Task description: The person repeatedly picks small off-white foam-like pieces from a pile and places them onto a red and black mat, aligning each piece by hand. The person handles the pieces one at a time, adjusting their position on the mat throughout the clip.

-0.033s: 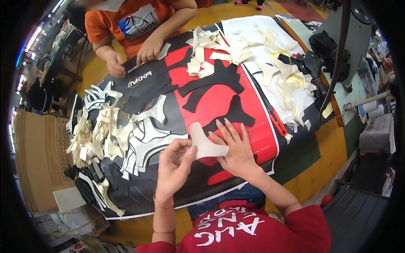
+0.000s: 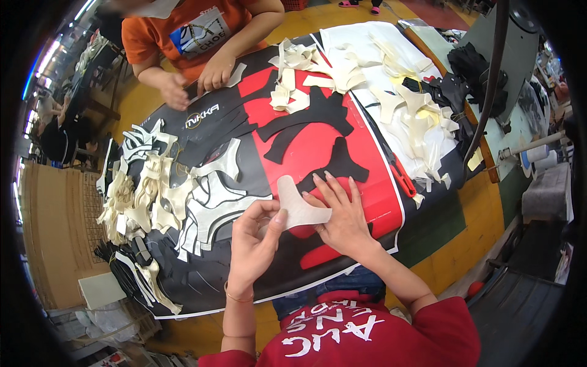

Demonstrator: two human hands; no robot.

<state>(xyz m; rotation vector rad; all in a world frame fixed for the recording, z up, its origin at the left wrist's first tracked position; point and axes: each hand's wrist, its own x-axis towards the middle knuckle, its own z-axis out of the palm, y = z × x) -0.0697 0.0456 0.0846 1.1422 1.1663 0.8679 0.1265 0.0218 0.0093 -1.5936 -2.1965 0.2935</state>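
My left hand (image 2: 255,235) pinches the lower left side of a cream, T-shaped cut piece (image 2: 297,205) between thumb and fingers, holding it over the table. My right hand (image 2: 343,221) is spread with its fingers stretched out, the fingertips at the lower edge of a black cut piece (image 2: 340,164). The cream piece's right arm reaches to the right hand's thumb side; whether that thumb grips it I cannot tell. Left of my left hand lie overlapping white pieces with black edging (image 2: 217,211). Another black piece (image 2: 327,113) rests farther off on the red part of the table cover.
Cream pieces heap at the left (image 2: 150,196), and more cream pieces (image 2: 422,119) lie on white sheeting at the right. Red-handled scissors (image 2: 400,174) lie near the right edge. Across the table, a co-worker in orange has a hand (image 2: 217,70) on the surface by a pale piece.
The cream piece has tilted slightly, its upper end shifting a little to the right. The co-worker's hand at the far left has moved slightly right. My hands stay nearly in place.
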